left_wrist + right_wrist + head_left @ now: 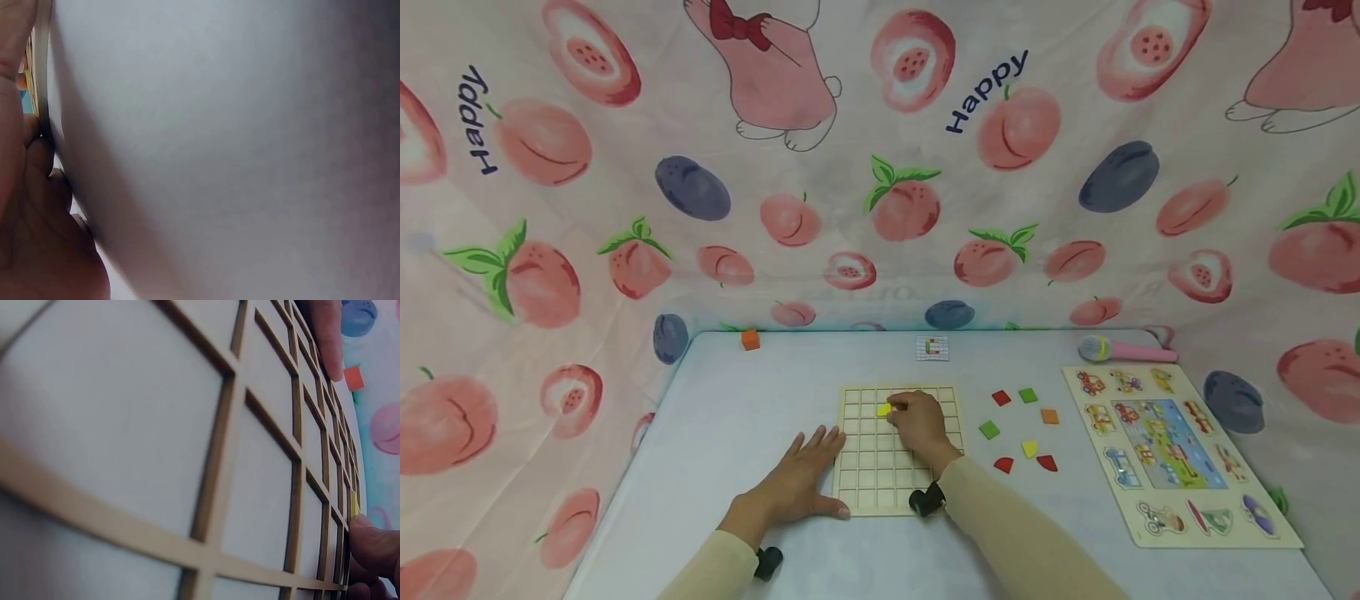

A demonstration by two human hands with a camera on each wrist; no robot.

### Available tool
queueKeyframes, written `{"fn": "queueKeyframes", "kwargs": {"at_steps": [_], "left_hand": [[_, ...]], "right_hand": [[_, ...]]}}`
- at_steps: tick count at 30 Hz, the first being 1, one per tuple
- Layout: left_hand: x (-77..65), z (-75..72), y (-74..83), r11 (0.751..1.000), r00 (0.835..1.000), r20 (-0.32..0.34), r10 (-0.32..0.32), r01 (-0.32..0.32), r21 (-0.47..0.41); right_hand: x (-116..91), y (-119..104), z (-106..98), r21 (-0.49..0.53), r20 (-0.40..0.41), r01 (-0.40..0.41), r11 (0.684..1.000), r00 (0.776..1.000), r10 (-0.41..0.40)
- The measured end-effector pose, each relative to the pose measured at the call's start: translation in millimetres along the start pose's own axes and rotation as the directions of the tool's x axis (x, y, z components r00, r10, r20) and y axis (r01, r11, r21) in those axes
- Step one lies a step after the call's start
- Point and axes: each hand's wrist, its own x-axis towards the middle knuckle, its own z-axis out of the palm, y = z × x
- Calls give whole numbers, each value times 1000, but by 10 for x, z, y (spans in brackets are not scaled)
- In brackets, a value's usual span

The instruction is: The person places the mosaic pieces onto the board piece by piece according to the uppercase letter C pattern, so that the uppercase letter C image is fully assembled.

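A wooden grid board [880, 483] lies on the white table, its square cells bounded by thin raised strips. My right hand [919, 423] reaches over it and pinches a yellow tile [883, 409] at a cell in the upper part of the grid. In the right wrist view the thumb [374, 542] meets the edge of that yellow tile [354, 504]. Fingers spread, my left hand [801, 482] rests at the board's left edge, thumb by the lower left corner. The left wrist view catches part of the left hand [47, 231] against the board's side.
Right of the board lie loose red, green, orange and yellow pieces, among them a green tile [988, 430] and a red quarter-round piece [1047, 463]. A picture puzzle board [1105, 467] and toy microphone [1131, 351] are farther right. At the back are a pattern card [932, 348] and orange cube [750, 340].
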Motion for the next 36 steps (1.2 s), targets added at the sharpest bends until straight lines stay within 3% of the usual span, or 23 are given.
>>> {"fn": "queueKeyframes", "kwargs": {"at_steps": [16,23,30,36], "left_hand": [[9,8,2,1000,1000,-2,-14,14,6],[5,14,7,1000,1000,-3,-16,16,-17],[-15,3,34,1000,1000,-7,-16,16,-20],[-10,3,33,1000,1000,-6,-11,11,-24]], "right_hand": [[42,71,-83,93,24,35,995,999,-37],[43,46,-166,129,19,-1,992,1000,-1],[44,83,-373,166,8,-6,986,1000,4],[58,209,-683,181,-35,-39,983,998,46]]}}
